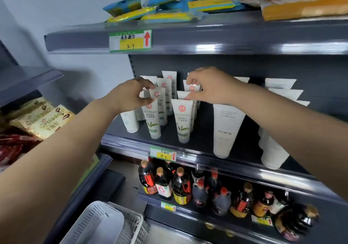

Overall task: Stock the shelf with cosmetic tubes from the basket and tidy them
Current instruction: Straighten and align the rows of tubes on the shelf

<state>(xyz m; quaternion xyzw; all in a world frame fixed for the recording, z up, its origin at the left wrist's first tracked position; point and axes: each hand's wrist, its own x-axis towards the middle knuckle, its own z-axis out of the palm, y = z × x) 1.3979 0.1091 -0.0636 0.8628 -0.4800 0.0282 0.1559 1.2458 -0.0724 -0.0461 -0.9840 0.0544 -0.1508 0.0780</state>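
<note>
Several white cosmetic tubes with red seals and green leaves stand cap-down in two rows on the middle shelf point(197, 138). My left hand point(130, 96) pinches the flat top of a tube point(157, 95) in the left row. My right hand point(211, 87) pinches the top of a tube point(191, 88) in the right row, behind the front tube point(181, 121). Larger white FLORAL tubes point(225, 130) stand to the right. The white basket point(105, 225) sits low at the bottom left; I see no tubes in it.
Blue and yellow packets point(154, 8) lie on the top shelf. Dark sauce bottles point(180, 185) fill the shelf below. Croissant packs point(43, 121) sit on a side shelf at left. Price labels point(162, 153) hang on the shelf edges.
</note>
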